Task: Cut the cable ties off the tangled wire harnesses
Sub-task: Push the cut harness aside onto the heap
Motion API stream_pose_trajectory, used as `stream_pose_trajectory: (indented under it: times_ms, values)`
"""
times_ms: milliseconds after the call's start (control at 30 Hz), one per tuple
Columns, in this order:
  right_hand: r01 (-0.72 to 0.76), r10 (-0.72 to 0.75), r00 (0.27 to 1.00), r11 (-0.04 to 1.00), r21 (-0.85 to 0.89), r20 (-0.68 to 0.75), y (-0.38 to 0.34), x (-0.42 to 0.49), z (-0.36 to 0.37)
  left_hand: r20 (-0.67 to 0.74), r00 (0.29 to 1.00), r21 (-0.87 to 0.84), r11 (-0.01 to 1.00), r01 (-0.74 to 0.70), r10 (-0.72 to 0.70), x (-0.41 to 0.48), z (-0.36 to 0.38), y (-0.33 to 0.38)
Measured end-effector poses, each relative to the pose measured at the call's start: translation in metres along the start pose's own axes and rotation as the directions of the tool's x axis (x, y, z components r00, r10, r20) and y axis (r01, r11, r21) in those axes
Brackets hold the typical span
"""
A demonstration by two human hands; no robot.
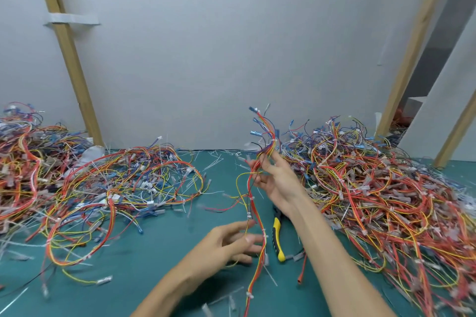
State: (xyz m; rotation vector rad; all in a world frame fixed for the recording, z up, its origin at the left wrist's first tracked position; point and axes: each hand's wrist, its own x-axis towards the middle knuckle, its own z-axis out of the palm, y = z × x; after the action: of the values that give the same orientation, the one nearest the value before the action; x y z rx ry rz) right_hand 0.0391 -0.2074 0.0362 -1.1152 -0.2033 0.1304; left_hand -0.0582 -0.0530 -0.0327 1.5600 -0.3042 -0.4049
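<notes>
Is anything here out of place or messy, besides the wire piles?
Clipped white tie scraps litter the green mat by the wall, and the yellow-handled cutters lie unused on it while the right hand holds a harness.

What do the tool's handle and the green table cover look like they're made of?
The tool's handle: likely moulded plastic or rubber, yellow with black, slight sheen. The green table cover: probably a rubbery mat, matte, smooth, uniformly teal.
</notes>
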Motion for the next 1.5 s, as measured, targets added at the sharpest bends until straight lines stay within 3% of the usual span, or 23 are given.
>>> stream_pose_trajectory:
  times_ms: [200,367,467,633,767,867,933,1000,1067,1167,1233,1300,1400,1433,1500]
  values:
    - [0.153,-0.159,0.987,0.953,-0.260,-0.004,0.005,-0.005,0.004,-0.108,0.994,-0.077,0.997,0.015,-0.023,0.000,0.005,0.004]
    - [0.251,-0.246,0.966,0.843,-0.476,0.074,-0.009,-0.010,0.012,-0.150,0.989,-0.005,1.000,0.005,-0.005,-0.002,0.008,0.004]
    - [0.344,-0.329,0.936,0.794,-0.502,0.122,-0.024,-0.016,0.021,-0.203,0.979,0.043,0.999,-0.026,0.035,-0.001,0.006,0.004]
    - [0.468,-0.399,0.883,0.713,-0.522,0.245,-0.041,-0.029,0.033,-0.202,0.964,0.281,0.953,-0.110,0.171,-0.001,0.002,0.002]
    - [0.560,-0.510,0.818,0.597,-0.575,0.267,-0.039,-0.034,0.048,-0.206,0.953,0.227,0.958,-0.173,0.221,-0.002,0.002,0.000]
    - [0.600,-0.606,0.765,0.550,-0.581,0.217,-0.034,-0.037,0.055,-0.315,0.918,0.180,0.965,-0.192,0.241,-0.001,0.007,-0.001]
    - [0.578,-0.575,0.783,0.535,-0.617,0.235,-0.031,-0.036,0.055,-0.413,0.877,0.140,0.968,-0.206,0.247,0.000,0.007,0.000]
    - [0.517,-0.447,0.844,0.527,-0.674,0.298,-0.027,-0.035,0.054,-0.468,0.840,0.167,0.961,-0.221,0.275,0.001,0.006,0.001]
    - [0.462,-0.365,0.876,0.448,-0.765,0.315,-0.018,-0.033,0.056,-0.484,0.820,0.222,0.949,-0.225,0.307,0.001,0.002,0.002]
    - [0.362,-0.378,0.900,0.365,-0.858,0.219,-0.002,-0.032,0.059,-0.480,0.826,0.209,0.953,-0.220,0.296,-0.001,-0.005,0.006]
    - [0.290,-0.292,0.938,0.368,-0.883,0.187,0.006,-0.031,0.058,-0.492,0.820,0.196,0.954,-0.225,0.294,-0.002,-0.009,0.008]
    - [0.201,-0.158,0.975,0.358,-0.912,0.153,0.012,-0.031,0.055,-0.538,0.768,0.222,0.937,-0.269,0.347,-0.001,-0.012,0.006]
    - [0.119,-0.142,0.986,0.242,-0.963,0.086,0.023,-0.034,0.052,-0.608,0.649,0.302,0.889,-0.343,0.457,0.000,-0.022,0.003]
    - [0.113,-0.163,0.984,0.226,-0.968,0.077,0.027,-0.037,0.052,-0.641,0.645,0.251,0.908,-0.336,0.416,0.001,-0.025,0.005]
    - [0.146,-0.161,0.980,0.198,-0.969,0.115,0.030,-0.046,0.056,-0.649,0.720,0.073,0.962,-0.265,0.247,0.005,-0.031,0.010]
